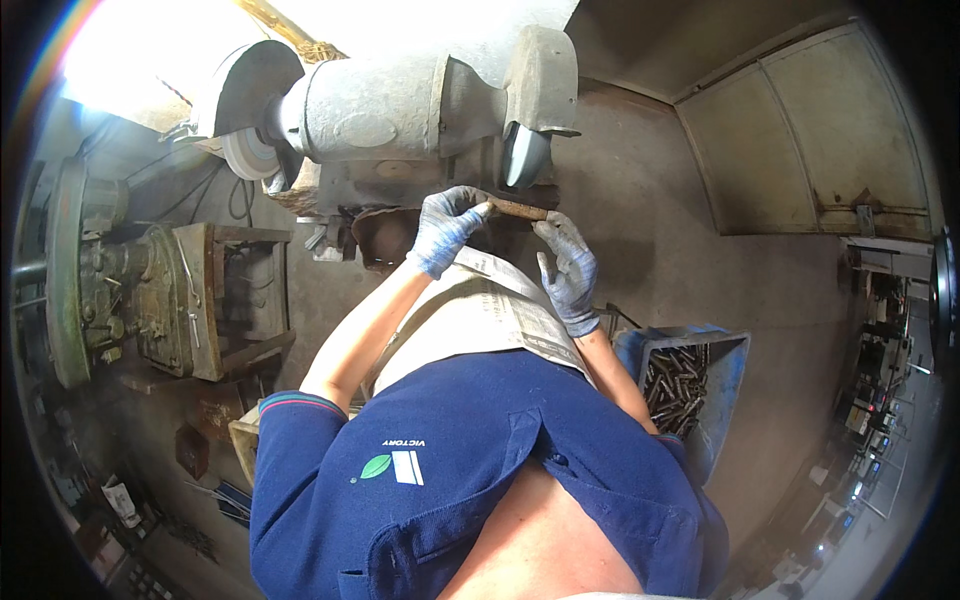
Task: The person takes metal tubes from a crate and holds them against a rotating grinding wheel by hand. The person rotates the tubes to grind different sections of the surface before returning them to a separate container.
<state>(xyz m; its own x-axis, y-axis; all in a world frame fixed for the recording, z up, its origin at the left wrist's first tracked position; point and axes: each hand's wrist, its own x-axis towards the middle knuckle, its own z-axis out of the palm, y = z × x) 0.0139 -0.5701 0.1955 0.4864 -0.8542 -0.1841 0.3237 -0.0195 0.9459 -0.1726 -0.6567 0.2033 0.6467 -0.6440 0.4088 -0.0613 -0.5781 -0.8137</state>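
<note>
A short, rusty brown metal rod is held crosswise between my two gloved hands. My left hand pinches its left end between thumb and fingers. At its right end, the fingertips of my right hand close on the rod, with the thumb apart lower down. Just beyond the rod is the right wheel of a grey bench grinder, under its guard. A small gap seems to separate rod and wheel; whether the wheel turns I cannot tell.
The grinder's left wheel is pale. A blue bin holding many similar rusty pieces stands at my right. An old greenish machine is on the left, a metal cabinet at the far right. Newspaper-like sheets cover my lap.
</note>
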